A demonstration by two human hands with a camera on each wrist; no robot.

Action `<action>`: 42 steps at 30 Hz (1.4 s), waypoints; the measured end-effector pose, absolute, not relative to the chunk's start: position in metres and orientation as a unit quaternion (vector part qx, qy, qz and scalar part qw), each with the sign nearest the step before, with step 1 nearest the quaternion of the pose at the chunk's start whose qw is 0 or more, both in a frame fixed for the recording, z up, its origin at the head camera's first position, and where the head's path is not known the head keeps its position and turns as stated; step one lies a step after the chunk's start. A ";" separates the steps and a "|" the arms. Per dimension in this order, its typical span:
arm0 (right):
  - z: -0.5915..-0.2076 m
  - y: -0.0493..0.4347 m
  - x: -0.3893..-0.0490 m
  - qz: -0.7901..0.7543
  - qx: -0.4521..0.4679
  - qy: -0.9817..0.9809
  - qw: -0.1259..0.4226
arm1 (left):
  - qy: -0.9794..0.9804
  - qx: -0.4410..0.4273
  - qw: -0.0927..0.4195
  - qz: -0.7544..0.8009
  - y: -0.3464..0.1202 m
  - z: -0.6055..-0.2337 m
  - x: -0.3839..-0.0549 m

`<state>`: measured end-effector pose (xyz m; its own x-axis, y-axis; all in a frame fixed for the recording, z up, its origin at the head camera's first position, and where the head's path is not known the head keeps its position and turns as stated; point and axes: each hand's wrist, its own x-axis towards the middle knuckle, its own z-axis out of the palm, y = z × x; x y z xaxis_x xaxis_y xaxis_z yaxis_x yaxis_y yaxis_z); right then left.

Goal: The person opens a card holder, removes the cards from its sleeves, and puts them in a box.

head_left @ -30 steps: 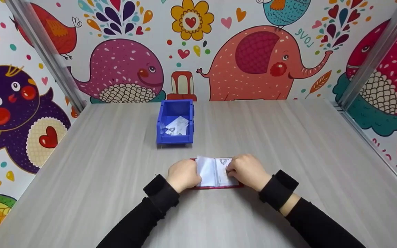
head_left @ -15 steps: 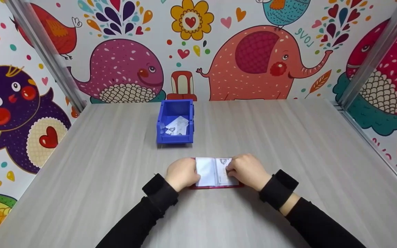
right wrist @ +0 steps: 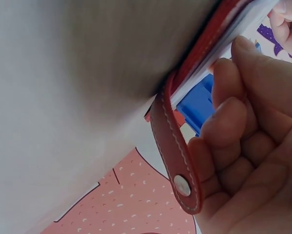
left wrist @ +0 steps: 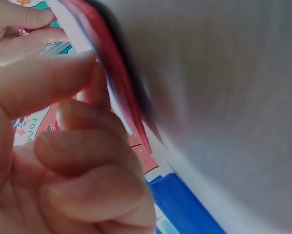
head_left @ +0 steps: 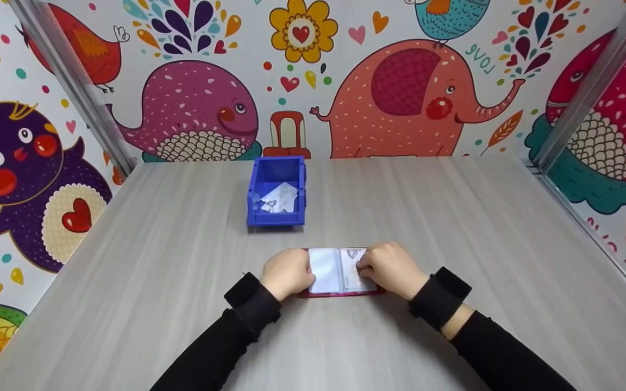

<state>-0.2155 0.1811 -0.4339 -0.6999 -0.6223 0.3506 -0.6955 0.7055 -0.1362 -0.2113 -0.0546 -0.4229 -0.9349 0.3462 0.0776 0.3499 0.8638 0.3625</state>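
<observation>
A red card holder [head_left: 340,294] with clear sleeves lies spread on the table. On its right side a white printed card [head_left: 352,277] shows, partly covered by my right hand [head_left: 392,269]. My left hand [head_left: 287,274] grips the left edge, its thumb by the pale left sleeve [head_left: 324,271]. In the left wrist view, thumb and forefinger meet at the red cover's [left wrist: 119,68] edge, other fingers curled. My right thumb and forefinger pinch at the right side's edge. A strap [right wrist: 170,141] with a metal snap hangs out beside that hand in the right wrist view.
Behind the card holder, slightly left, a blue bin [head_left: 276,219] holds several white printed cards [head_left: 282,198]. Patterned panels [head_left: 389,98] close off the back and sides of the pale table [head_left: 155,260].
The left sleeve, raised a second ago, has come down flat on the left side of the card holder. My left hand has shifted slightly left; the right hand has stayed put.
</observation>
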 end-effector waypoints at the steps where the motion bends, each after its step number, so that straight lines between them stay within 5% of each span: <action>1: -0.434 0.181 -0.215 0.132 0.360 -0.913 0.140 | -0.965 -0.180 0.004 -0.188 -0.055 -0.423 -0.211; 42: -0.431 0.204 -0.219 0.110 0.343 -0.922 0.138 | -0.965 -0.180 -0.006 -0.190 -0.056 -0.426 -0.214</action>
